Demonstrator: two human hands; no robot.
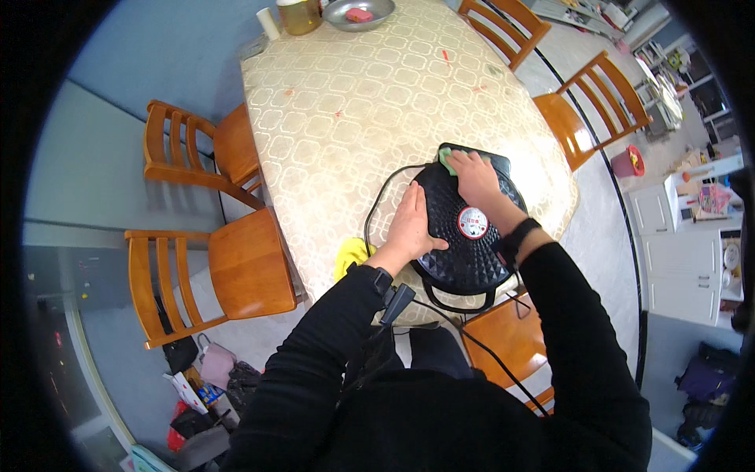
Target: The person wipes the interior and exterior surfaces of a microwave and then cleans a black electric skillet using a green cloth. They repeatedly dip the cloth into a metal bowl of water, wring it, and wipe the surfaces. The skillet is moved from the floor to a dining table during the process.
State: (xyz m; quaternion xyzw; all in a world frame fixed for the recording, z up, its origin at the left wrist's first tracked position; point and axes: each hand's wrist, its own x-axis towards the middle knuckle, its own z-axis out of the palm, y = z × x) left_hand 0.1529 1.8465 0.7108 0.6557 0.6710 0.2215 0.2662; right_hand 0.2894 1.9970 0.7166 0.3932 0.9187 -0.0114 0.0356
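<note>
A round black electric griddle (451,206) with a faceted lid lies on the table near its front edge. A red and white round label sits at the lid's middle, and a loop handle points toward me. My left hand (412,228) lies on the lid's left side, fingers stretched out and thumb apart. Bent over the far edge of the griddle, my right hand (475,179) presses down a light green cloth (447,161), mostly hidden under the fingers. Beside my left wrist lies a yellow cloth (351,256).
A patterned cream tablecloth (338,118) covers the table. A black cord (370,211) curves round the griddle's left side, and a dark plug (398,303) hangs at the front edge. Far off stand a metal bowl (334,17) and a jar (299,17). Wooden chairs (250,263) surround the table.
</note>
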